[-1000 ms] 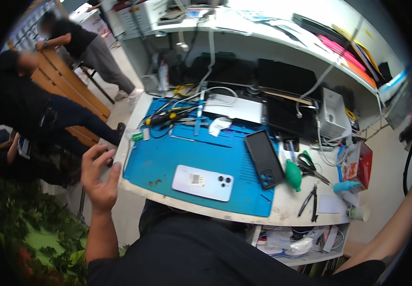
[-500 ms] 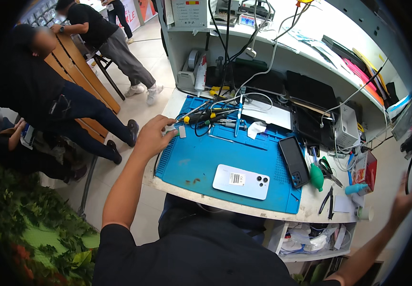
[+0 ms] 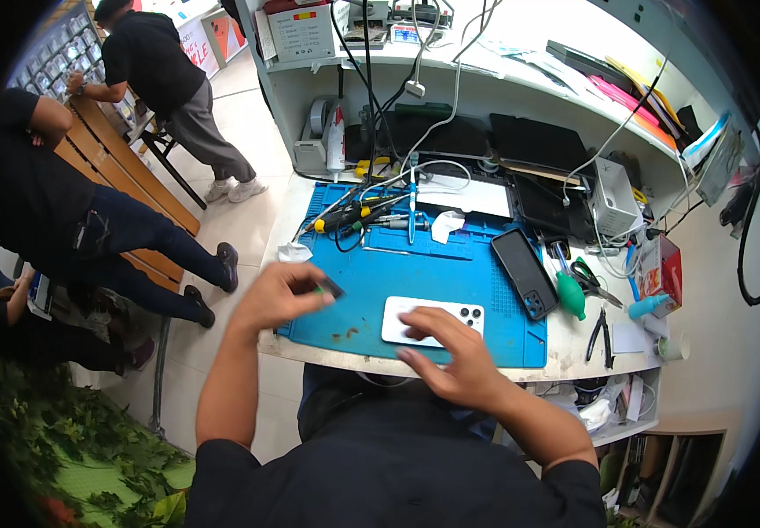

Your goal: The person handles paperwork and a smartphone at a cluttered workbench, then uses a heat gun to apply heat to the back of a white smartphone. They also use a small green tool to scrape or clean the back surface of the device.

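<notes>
My left hand (image 3: 279,297) is closed in a pinch over the left front of the blue work mat (image 3: 380,282). Between its thumb and fingers is a small, dark, flat rectangular piece (image 3: 332,288), too small to name. A white phone (image 3: 395,321) lies back up on the mat, its camera lenses at the right end. Above it my right hand (image 3: 455,356) is held with fingers apart, hiding part of the phone; I see nothing in it. A crumpled white tissue (image 3: 294,253) rests by the mat's left edge, just beyond my left hand.
A black phone (image 3: 523,273) lies at the mat's right, beside a green air blower (image 3: 570,297), scissors (image 3: 593,282) and pliers (image 3: 601,339). Screwdrivers and cables (image 3: 345,216) crowd the back. A shelf (image 3: 485,75) overhangs the bench. Several people stand or sit at left.
My right hand has come in from the far right to above the white phone. My left hand has moved nearer with the small piece. The tissue now shows where that hand was.
</notes>
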The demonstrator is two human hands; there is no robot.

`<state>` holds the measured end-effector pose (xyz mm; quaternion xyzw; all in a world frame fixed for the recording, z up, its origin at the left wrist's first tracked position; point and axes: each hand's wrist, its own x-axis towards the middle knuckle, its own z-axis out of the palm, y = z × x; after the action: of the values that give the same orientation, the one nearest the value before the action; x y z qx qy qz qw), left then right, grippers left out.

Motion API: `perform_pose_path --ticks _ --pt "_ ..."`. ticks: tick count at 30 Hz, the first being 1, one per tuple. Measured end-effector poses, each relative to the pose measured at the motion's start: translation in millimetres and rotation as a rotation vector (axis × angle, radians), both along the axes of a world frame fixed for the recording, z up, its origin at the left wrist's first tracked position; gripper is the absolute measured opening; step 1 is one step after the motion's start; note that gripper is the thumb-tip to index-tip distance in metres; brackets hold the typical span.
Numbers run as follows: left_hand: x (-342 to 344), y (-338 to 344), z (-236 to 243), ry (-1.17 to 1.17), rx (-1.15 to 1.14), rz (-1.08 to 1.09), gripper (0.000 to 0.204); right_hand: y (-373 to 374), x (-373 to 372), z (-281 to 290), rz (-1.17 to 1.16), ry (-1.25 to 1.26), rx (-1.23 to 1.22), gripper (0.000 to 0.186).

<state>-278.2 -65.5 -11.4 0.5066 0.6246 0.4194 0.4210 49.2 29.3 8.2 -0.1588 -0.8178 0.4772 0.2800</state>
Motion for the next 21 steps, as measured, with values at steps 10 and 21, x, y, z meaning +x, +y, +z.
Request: perform_pose_path --ticks 10,21 --pt "94.0 -42.8 -5.4 -0.244 0.12 0.101 0.012 -3.4 -34.8 -44.6 0.235 0.033 -0.764 0.017" --pt "74.0 -10.7 -36.5 -0.578 -0.072 0.371 0.019 50.9 3.1 -41.1 -0.085 -0.388 0.444 0.038"
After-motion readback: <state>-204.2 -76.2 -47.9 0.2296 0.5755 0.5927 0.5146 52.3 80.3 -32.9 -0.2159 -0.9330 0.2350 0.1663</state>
